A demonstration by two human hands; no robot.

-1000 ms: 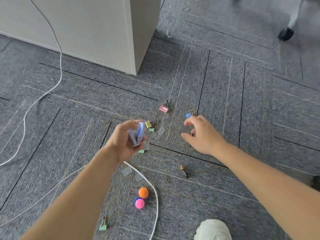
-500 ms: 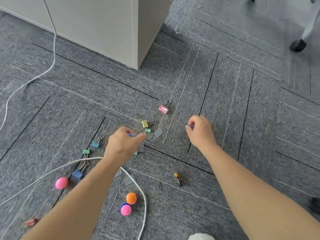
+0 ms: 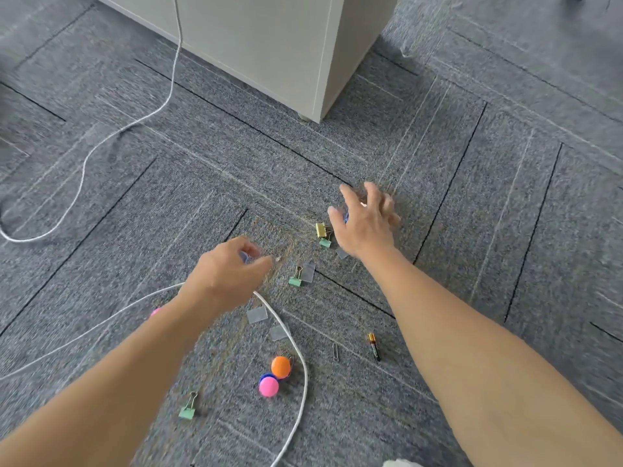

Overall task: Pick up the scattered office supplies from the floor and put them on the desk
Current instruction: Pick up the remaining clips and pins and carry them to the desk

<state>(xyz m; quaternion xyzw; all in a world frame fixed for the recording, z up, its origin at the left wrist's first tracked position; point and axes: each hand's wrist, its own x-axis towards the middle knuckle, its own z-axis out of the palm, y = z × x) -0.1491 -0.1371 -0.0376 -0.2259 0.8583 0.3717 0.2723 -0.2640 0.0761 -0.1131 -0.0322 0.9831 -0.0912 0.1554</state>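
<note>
Mid-pickup on floor: right hand [image 3: 365,220] spread above gold clip [image 3: 322,229], left hand [image 3: 229,274] pinching something bluish; next, grab clip

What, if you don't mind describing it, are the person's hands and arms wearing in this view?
Nothing that shows. The left hand and the right hand are bare, with no gloves, and no rings can be made out. Both forearms are uncovered up to the frame's lower edge: no sleeves, watch, bracelet or markings are visible. Motion blur softens the fingers, so very small details cannot be ruled out.
</note>
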